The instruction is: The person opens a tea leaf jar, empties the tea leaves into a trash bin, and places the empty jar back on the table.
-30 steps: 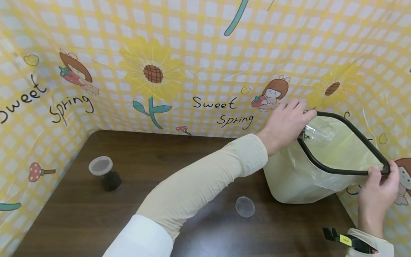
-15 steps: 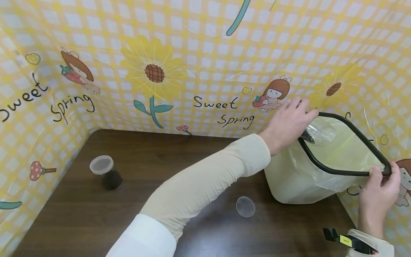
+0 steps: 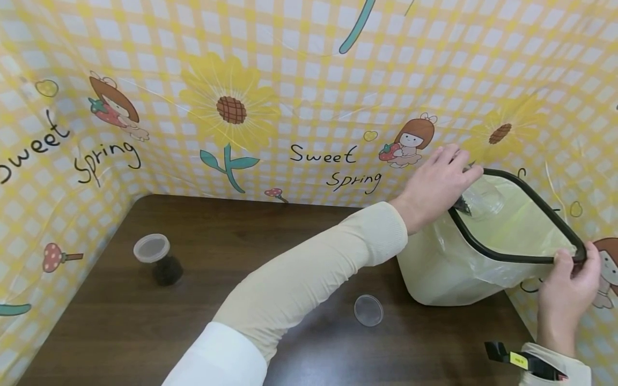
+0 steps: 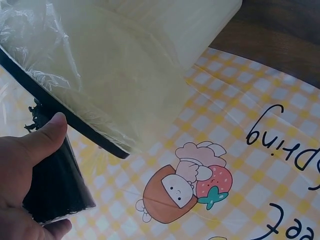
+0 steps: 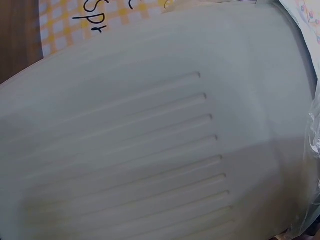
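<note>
My left hand (image 3: 434, 185) grips a clear plastic cup (image 3: 485, 199) at the bin's left corner. The cup lies tipped on its side, its clear end over the bin's opening. Dark shredded bits (image 4: 34, 116) show at its end in the left wrist view, and the dark contents (image 4: 57, 175) fill much of it beside the thumb. On the right, my right hand (image 3: 569, 295) pinches the black rim (image 3: 519, 260) of the pale trash bin (image 3: 449, 273), which stands tilted. The right wrist view has only the bin's ribbed wall (image 5: 150, 125); that hand is out of it.
A lidded cup (image 3: 166, 269) with dark contents stands on the left of the brown table (image 3: 232, 230). A round clear lid (image 3: 368, 311) lies in front of the bin. Yellow checked sheeting (image 3: 314, 96) walls the back and sides. A clear liner (image 3: 502, 274) folds over the bin's rim.
The left hand has shifted slightly right with the cup, and more of the dark contents shows beside its fingers. The right hand and the bin have stayed in place.
</note>
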